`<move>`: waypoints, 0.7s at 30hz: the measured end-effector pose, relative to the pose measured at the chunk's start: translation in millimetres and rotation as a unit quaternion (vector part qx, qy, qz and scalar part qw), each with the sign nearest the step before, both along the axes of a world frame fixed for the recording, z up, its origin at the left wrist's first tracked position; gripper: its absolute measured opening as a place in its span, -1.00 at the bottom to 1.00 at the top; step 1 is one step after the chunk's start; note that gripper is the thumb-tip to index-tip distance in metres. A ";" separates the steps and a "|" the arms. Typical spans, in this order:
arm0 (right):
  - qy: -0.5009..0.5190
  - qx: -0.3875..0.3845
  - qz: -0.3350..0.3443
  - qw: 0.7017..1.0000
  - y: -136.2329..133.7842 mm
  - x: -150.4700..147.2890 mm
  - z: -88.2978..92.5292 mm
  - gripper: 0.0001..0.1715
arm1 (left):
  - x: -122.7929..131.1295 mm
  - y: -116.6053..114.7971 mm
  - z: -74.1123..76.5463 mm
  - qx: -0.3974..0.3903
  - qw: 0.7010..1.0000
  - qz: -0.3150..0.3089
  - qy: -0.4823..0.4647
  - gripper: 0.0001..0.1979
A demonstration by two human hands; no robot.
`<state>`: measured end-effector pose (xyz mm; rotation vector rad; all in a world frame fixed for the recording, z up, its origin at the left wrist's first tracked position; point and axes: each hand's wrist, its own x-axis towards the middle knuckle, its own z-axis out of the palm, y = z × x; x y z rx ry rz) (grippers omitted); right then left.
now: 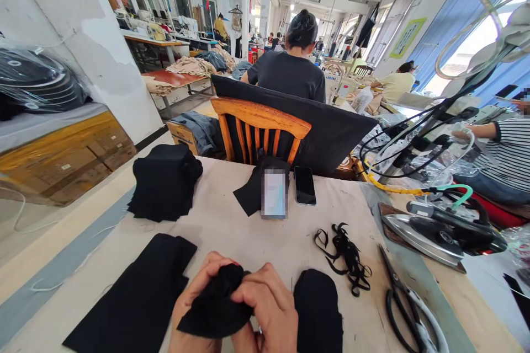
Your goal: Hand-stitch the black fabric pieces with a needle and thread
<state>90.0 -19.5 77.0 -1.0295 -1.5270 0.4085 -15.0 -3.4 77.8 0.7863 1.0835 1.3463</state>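
Near the front of the cloth-covered table, my left hand [194,298] is closed around a bunched piece of black fabric [217,309]. My right hand [267,300] pinches the same piece from the right, thumb and fingers pressed together on it. The folds hide some fingertips. Left of my hands lie flat black fabric pieces [136,292]. Close by my right hand is a black fabric piece with a rounded top [318,309]. A tangle of thin black fabric strips [345,256] lies beyond it.
Black-handled scissors [403,298] and an iron [443,234] lie at the right. A stack of black fabric [163,182] stands at the back left. Two phones, one lit [274,196] and one dark [305,185], sit before a wooden chair [260,121]. A person [290,66] sits beyond.
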 end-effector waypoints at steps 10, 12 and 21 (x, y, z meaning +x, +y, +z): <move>0.143 -0.125 0.024 0.981 12.4 15.5 17.4 -0.90 | 0.9 -7.0 0.8 0.016 1.000 -0.005 -0.018 -0.93; 0.194 -0.184 0.038 0.963 16.6 18.5 18.0 -0.86 | -0.6 -9.0 -0.5 -0.041 0.996 -0.028 -0.070 -0.87; 0.356 -0.431 0.157 0.814 26.6 27.1 5.7 -0.56 | -0.1 -4.9 1.7 -0.220 0.941 -0.114 -0.230 -0.79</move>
